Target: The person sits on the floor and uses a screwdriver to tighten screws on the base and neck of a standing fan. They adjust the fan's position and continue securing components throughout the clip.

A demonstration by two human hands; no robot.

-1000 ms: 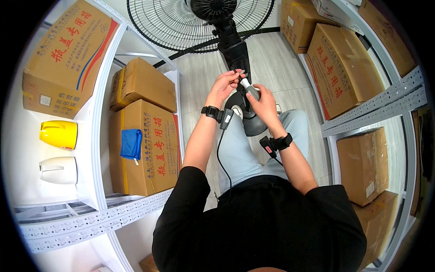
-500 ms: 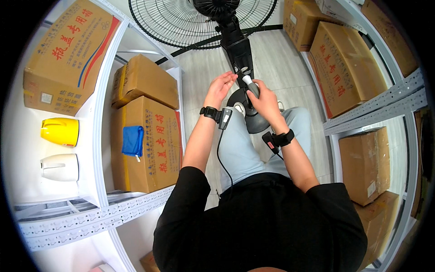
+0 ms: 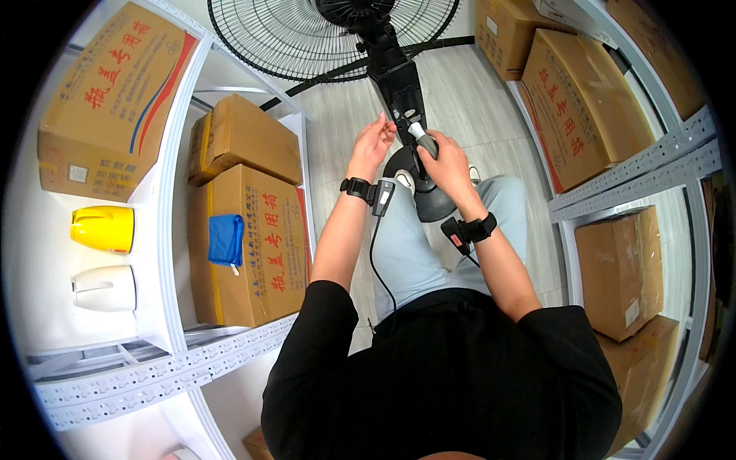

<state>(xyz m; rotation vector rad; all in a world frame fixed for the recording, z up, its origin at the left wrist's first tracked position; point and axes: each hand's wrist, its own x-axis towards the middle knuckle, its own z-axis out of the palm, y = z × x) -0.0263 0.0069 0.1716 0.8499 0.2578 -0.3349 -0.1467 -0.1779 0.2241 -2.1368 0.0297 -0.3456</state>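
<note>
In front of me stands a black pedestal fan, its post (image 3: 402,88) rising from a round base (image 3: 435,205) between my feet. My right hand (image 3: 448,162) is wrapped round a grey-handled tool with a white front end (image 3: 418,132), shaped like a stubby screwdriver. The tool's white end points up and left at the lower part of the post; whether it touches there I cannot tell. My left hand (image 3: 372,144) hovers just left of the post, its fingers loosely bent and apart, with nothing visible in them.
The wire fan cage (image 3: 307,46) spreads across the top. On the left shelves are cardboard boxes (image 3: 249,264), a blue folded cloth (image 3: 225,239), a yellow kettle-like jug (image 3: 103,228) and a white one (image 3: 105,288). More boxes (image 3: 571,115) fill the right shelves. A cable (image 3: 372,257) hangs from my left wrist strap.
My left fingers have bent and drawn slightly left, away from the post. The right hand keeps its grip on the tool, which has shifted only slightly. The view has moved a little.
</note>
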